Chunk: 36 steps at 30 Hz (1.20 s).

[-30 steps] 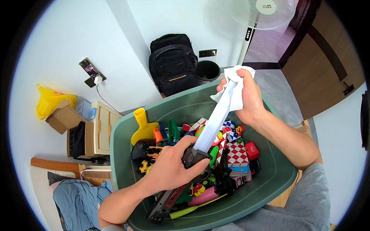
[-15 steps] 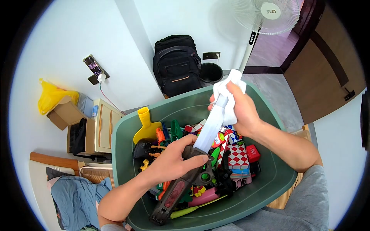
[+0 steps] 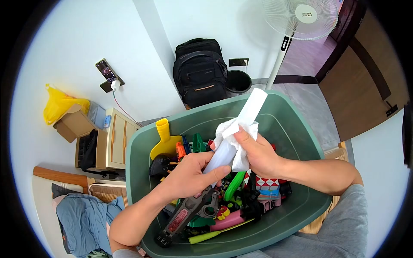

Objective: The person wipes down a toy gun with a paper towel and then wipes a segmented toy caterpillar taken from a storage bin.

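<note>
My left hand (image 3: 187, 178) is closed around the lower part of a toy sword, where the pale blade (image 3: 254, 105) meets the dark handle (image 3: 183, 217). The handle points down to the left over a green tub (image 3: 303, 137). My right hand (image 3: 260, 157) presses a crumpled white cloth (image 3: 238, 161) around the middle of the blade, whose tip sticks out above. Below lie a yellow scoop (image 3: 165, 144), a red-and-white checked block toy (image 3: 266, 184), a green toy piece (image 3: 234, 185) and a pink toy (image 3: 228, 220).
Beyond the tub stand a black backpack (image 3: 200, 77), a black bin (image 3: 238, 81) and a white fan (image 3: 301, 19). A phone (image 3: 106, 70) hangs charging on the wall. At left are a cabinet (image 3: 118, 139), cardboard box (image 3: 73, 124) and blue-grey cloth (image 3: 86, 223).
My right hand and the cloth have moved down the blade towards my left hand, baring the tip. The handle has turned in my left hand, which now sits a little higher on it.
</note>
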Motion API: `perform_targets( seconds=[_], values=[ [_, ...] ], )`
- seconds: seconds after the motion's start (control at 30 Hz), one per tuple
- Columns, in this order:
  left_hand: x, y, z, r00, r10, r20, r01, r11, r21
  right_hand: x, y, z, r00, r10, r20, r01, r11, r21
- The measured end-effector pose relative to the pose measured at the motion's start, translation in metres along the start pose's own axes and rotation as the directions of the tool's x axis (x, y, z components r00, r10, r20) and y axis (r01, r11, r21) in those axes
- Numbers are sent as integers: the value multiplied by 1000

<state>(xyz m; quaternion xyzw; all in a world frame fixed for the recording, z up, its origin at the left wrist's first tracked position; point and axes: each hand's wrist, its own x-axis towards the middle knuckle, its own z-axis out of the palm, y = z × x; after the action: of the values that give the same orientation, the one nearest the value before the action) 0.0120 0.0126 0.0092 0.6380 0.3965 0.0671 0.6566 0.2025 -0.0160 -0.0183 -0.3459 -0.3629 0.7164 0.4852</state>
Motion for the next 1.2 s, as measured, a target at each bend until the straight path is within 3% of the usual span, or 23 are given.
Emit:
perform_targets(
  seconds=[0.17, 0.27, 0.53, 0.87, 0.93, 1.1, 1.2],
  values=[
    [3, 1, 1, 1000, 26, 6, -26, 999, 28, 4, -4, -6, 998, 28, -56, -29, 999, -23],
    [5, 1, 2, 1000, 0, 9, -1, 996, 93, 8, -11, -8, 975, 36, -220, -33, 999, 21],
    [6, 5, 4, 1000, 5, 13, -6, 993, 114, 23, -33, -29, 912, -29, -408, 45, 999, 30],
    [8, -6, 8, 998, 69, 9, -69, 997, 27, 30, -39, -46, 883, -118, -455, 151, 988, 38],
    [8, -5, 7, 997, 73, 2, -73, 997, 28, 30, -35, -47, 926, -92, -367, 113, 993, 37],
    [3, 8, 8, 998, 23, -56, -18, 997, 73, 25, -31, -31, 940, -74, -334, 110, 990, 90],
    [3, 5, 6, 988, 130, -79, -124, 990, 73, 26, -19, -31, 970, -108, -218, 121, 991, 47]
  ],
)
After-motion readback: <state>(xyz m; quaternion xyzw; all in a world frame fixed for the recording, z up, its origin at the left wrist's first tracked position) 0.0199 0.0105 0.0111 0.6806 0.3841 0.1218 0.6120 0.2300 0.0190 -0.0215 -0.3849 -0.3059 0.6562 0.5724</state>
